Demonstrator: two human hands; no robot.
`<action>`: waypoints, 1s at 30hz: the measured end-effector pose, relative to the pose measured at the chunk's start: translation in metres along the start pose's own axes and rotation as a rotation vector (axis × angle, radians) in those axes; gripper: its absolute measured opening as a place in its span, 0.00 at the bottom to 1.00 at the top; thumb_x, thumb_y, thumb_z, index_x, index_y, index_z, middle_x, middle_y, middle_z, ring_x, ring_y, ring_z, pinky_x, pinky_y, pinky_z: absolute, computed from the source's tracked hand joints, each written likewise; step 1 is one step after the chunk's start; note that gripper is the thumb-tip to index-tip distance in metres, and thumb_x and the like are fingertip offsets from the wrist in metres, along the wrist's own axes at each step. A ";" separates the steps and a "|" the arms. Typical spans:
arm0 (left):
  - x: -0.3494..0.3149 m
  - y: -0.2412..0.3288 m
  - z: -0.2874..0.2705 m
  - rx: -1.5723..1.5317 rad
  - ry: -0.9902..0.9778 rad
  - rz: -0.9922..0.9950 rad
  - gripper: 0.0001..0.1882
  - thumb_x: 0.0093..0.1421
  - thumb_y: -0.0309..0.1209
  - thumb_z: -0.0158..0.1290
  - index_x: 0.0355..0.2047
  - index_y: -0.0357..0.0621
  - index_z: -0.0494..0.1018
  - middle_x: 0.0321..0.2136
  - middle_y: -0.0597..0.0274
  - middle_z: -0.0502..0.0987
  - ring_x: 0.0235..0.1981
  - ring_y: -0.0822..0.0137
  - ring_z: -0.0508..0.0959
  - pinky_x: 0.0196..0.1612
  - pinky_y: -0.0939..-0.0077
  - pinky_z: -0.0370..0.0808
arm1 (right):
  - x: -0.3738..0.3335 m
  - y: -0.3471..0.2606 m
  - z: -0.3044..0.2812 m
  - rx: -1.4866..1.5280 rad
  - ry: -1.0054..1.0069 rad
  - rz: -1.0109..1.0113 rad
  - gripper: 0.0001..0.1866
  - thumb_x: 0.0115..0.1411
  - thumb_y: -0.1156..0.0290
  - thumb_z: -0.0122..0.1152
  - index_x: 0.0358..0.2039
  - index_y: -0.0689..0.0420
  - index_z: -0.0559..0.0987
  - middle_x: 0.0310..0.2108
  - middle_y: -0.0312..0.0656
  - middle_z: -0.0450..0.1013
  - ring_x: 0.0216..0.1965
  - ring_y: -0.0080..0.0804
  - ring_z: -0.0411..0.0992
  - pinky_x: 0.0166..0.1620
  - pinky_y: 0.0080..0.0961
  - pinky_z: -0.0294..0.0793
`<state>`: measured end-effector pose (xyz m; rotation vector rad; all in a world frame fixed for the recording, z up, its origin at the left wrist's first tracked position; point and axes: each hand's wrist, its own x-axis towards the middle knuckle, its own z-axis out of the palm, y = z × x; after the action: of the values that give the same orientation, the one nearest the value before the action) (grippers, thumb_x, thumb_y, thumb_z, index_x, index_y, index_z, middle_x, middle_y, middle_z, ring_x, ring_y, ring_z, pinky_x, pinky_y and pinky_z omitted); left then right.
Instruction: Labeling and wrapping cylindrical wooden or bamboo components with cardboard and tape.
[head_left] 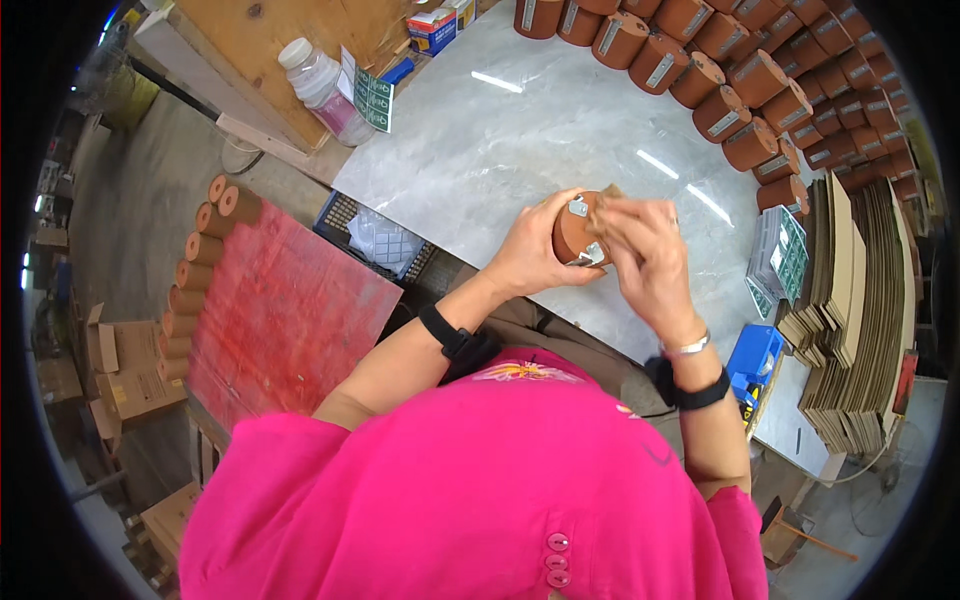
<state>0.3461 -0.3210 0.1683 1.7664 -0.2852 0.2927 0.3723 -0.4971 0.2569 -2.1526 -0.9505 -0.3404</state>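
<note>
My left hand [524, 252] is wrapped round a reddish-brown cylinder [570, 238], held up over the near part of the grey marbled table. Two shiny silvery patches show on the cylinder, one near its top and one low by my thumb. A crumpled tan cloth [607, 200] is pinched in my right hand [650, 250] and pressed against the cylinder's right side. Part of the cloth is hidden by my fingers.
Many similar cylinders [720, 113] are stacked along the table's far right. Stacks of green label sheets [785, 255], flat cardboard [850, 290] and a blue tape dispenser [752, 358] lie right. A red board [285, 320] with brown rolls [204, 249] stands left; a plastic jar [325, 90] stands far left.
</note>
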 end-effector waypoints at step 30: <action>-0.026 0.022 0.002 0.405 0.191 0.227 0.40 0.48 0.28 0.69 0.61 0.42 0.65 0.55 0.47 0.68 0.53 0.47 0.74 0.52 0.59 0.75 | -0.049 -0.041 0.017 -0.083 -0.080 0.194 0.38 0.52 0.67 0.71 0.63 0.59 0.68 0.25 0.44 0.75 0.28 0.41 0.76 0.32 0.34 0.72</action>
<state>0.3144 -0.3272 0.1790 2.0872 -0.3043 0.7195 0.3077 -0.4925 0.2428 -2.3278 -0.7748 -0.2028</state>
